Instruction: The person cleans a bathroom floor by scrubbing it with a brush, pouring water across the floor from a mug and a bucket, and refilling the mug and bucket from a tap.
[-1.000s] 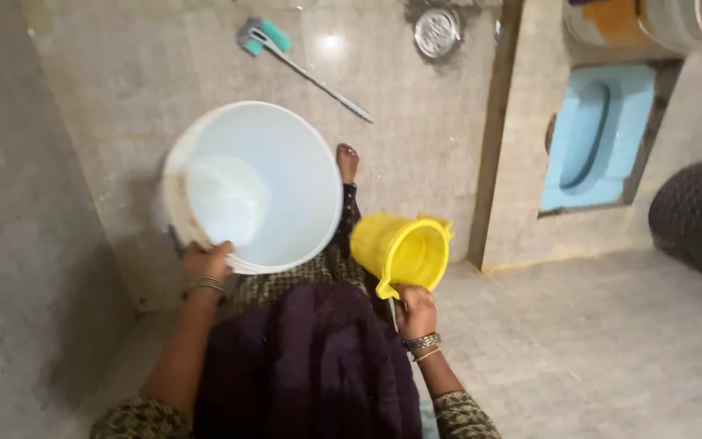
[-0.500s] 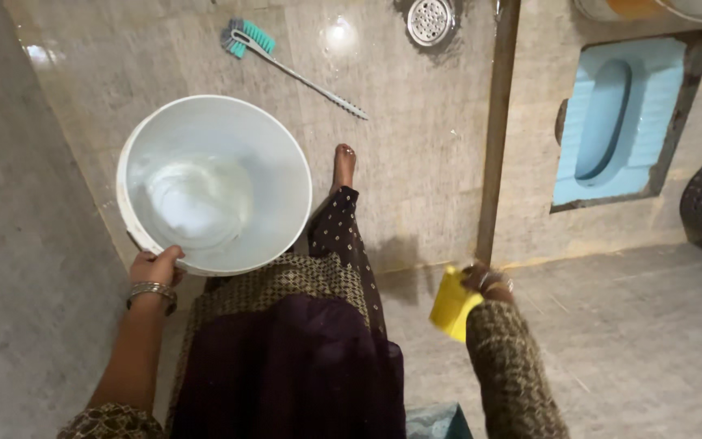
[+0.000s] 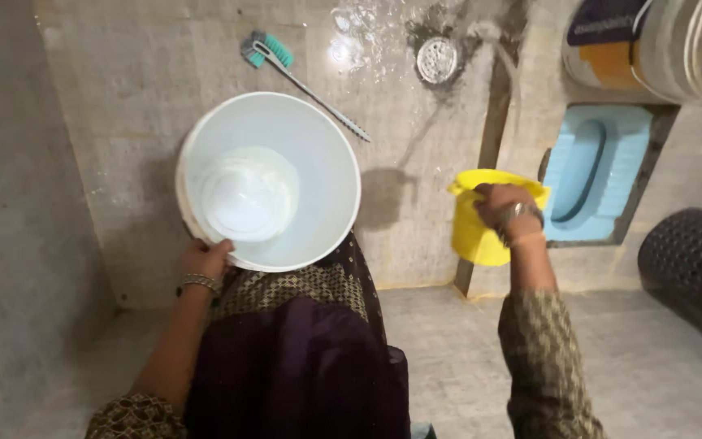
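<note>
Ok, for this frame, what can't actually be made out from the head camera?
- Yellow mug: its inside is hidden, since the right hand covers the rim.
- Left hand: its fingertips are hidden behind the rim of the white bucket.
- Dark perforated thing: cut off by the right edge; its kind is unclear.
- Containers at top right: cut off by the top edge.
- The person's feet: hidden under the clothing.

left hand [image 3: 206,258] grips white bucket [image 3: 268,180]; right hand [image 3: 504,208] yellow mug [image 3: 489,215].
</note>
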